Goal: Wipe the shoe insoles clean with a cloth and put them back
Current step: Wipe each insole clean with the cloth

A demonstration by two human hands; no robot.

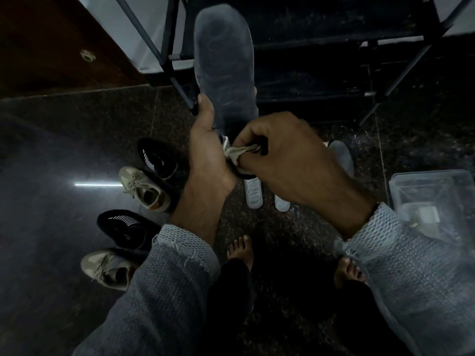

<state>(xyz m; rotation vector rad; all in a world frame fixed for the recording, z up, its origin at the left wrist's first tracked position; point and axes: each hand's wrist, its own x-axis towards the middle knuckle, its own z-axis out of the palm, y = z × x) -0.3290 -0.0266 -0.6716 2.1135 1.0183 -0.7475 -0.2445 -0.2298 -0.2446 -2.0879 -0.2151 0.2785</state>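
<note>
A grey insole [223, 65] stands upright in front of me, toe end up. My left hand [205, 140] grips its lower part, thumb along the left edge. My right hand [285, 147] pinches a small pale cloth [235, 151] against the heel end of the insole. On the floor below the hands lie two white insoles [253, 194], partly hidden, and one grey insole [341, 156] to the right.
Two black shoes [156, 158] and two beige sneakers [144, 188] stand on the dark floor at left. A black shoe rack [334, 47] fills the top. A clear plastic box [434, 199] sits at right. My bare feet [243, 249] are below.
</note>
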